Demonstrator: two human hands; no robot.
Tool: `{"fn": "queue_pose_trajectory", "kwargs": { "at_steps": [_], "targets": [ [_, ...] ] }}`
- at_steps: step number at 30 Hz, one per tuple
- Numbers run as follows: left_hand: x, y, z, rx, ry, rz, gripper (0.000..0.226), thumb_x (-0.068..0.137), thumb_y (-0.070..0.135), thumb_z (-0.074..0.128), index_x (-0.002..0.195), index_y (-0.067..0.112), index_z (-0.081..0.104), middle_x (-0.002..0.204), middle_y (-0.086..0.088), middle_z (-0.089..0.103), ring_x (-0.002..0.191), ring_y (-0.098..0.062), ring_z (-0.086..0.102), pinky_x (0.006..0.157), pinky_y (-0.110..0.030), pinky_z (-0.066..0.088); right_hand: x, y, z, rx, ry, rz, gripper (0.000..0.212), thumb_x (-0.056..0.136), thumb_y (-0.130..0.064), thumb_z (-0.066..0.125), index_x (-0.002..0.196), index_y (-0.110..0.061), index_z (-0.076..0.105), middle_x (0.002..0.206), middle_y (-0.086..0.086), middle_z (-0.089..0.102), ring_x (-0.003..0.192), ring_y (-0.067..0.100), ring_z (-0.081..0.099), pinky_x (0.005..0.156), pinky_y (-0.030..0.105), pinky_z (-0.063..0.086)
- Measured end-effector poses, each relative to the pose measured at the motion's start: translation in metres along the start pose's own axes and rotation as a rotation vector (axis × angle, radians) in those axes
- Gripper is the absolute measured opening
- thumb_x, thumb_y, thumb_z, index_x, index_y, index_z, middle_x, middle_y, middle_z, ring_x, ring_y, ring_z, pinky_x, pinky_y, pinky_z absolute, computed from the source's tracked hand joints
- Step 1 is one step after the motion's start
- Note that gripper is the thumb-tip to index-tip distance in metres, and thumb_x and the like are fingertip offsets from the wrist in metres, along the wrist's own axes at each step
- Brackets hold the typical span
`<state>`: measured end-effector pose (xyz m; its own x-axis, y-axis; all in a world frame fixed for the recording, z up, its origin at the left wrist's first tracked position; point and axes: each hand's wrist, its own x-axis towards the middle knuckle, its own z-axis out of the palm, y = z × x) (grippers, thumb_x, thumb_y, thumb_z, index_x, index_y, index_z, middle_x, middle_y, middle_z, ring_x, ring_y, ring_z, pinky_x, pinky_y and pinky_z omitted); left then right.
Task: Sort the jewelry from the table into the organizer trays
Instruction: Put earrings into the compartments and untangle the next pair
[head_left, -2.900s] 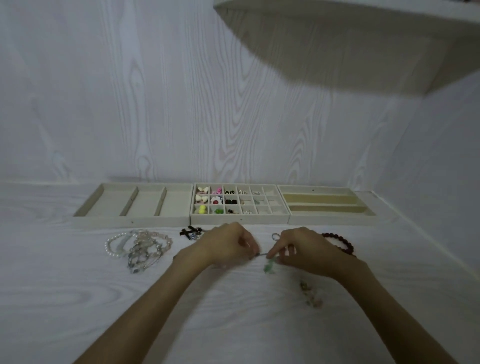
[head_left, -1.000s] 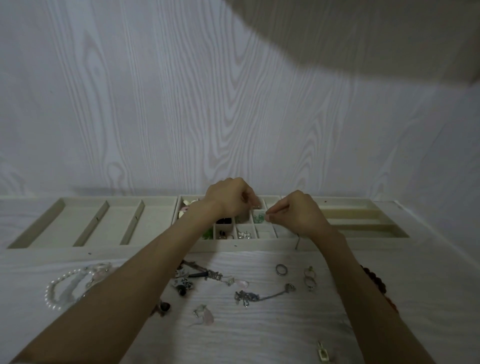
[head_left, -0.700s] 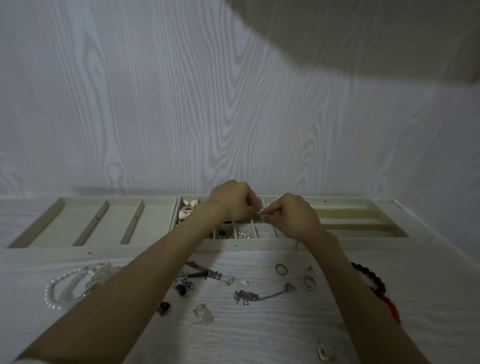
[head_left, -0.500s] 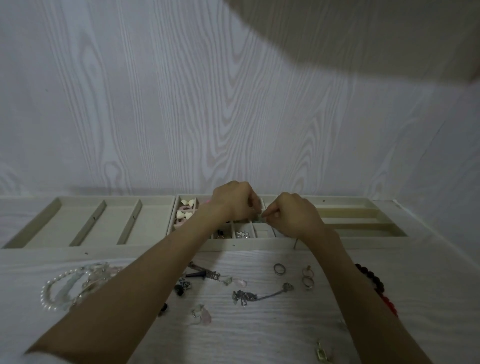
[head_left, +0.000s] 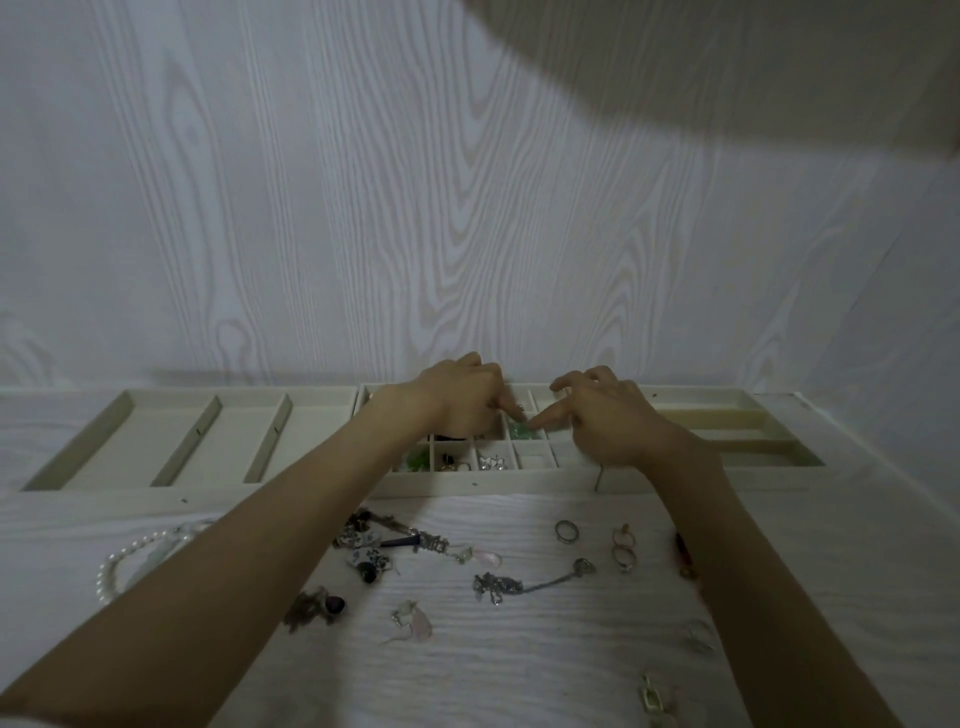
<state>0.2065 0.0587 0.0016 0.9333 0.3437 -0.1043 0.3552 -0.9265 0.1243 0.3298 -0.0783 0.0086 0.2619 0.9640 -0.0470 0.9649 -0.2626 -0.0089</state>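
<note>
Head view: green earring (head_left: 518, 430) now released, right hand (head_left: 605, 421) newly spread.

The left hand (head_left: 457, 400) covers the rear left cells of the grid tray (head_left: 524, 460); their contents cannot be told; the green piece (head_left: 518, 429) under both index fingertips is too small to name — whether either finger pinches it is unclear; left of the tray, the pearl strand (head_left: 124, 558) runs under the left forearm; right of it, the red beads (head_left: 684, 556) vanish behind the right forearm; the right hand (head_left: 608, 421) is blurred.
</note>
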Motion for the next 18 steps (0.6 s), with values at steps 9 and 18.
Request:
{"fn": "queue_pose_trajectory", "kwargs": {
  "at_steps": [9, 18],
  "targets": [
    [0.0027, -0.0003, 0.0047, 0.071, 0.014, -0.010, 0.042, 0.096, 0.015, 0.042, 0.130, 0.036, 0.054, 0.126, 0.000, 0.049, 0.109, -0.019, 0.038, 0.088, -0.031, 0.037, 0.0010, -0.0062, 0.0033, 0.014, 0.022, 0.020, 0.052, 0.091, -0.001, 0.040, 0.121, -0.038, 0.061, 0.137, 0.000, 0.046, 0.126, 0.022, 0.035, 0.101, 0.036, 0.026],
    [0.0065, 0.0038, 0.0047, 0.110, -0.027, 0.025, 0.049, 0.095, 0.012, 0.039, 0.134, 0.040, 0.049, 0.132, -0.001, 0.046, 0.110, -0.020, 0.036, 0.088, -0.030, 0.036, -0.0007, -0.0047, 0.0018, -0.017, 0.037, 0.028, 0.050, 0.091, -0.002, 0.042, 0.117, -0.039, 0.064, 0.131, -0.001, 0.051, 0.121, 0.021, 0.039, 0.097, 0.034, 0.028]
  ]
}}
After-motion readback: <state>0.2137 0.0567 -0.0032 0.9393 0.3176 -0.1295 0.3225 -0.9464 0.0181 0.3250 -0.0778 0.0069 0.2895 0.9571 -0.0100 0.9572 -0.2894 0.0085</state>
